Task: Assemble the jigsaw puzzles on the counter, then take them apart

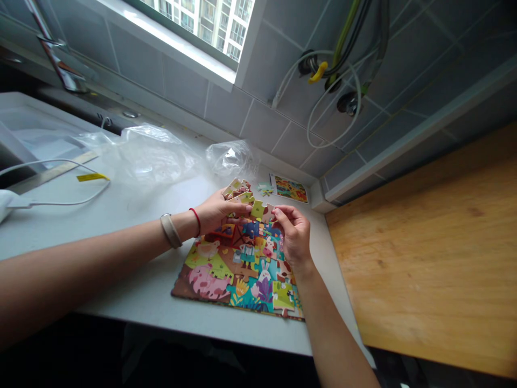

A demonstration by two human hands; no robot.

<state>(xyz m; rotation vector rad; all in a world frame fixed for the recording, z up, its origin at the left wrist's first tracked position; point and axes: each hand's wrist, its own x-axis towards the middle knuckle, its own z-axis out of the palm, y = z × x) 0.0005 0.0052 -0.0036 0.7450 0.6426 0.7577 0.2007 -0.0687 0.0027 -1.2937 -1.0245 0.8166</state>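
A colourful farm jigsaw puzzle lies on the white counter, showing a pink pig, a hen, a rabbit and flowers. Over its far edge my left hand is closed around several puzzle pieces. My right hand pinches a puzzle piece with pink on it, beside a green piece at the left hand's fingertips. Whether those two pieces are joined I cannot tell. One loose-looking green piece rests on top of the puzzle at its near right corner.
Behind the hands are a picture card, loose pieces and crumpled clear plastic bags. A white cable crosses the counter at left, near a sink with a tap. A wooden board stands at right; cables hang on the tiled wall.
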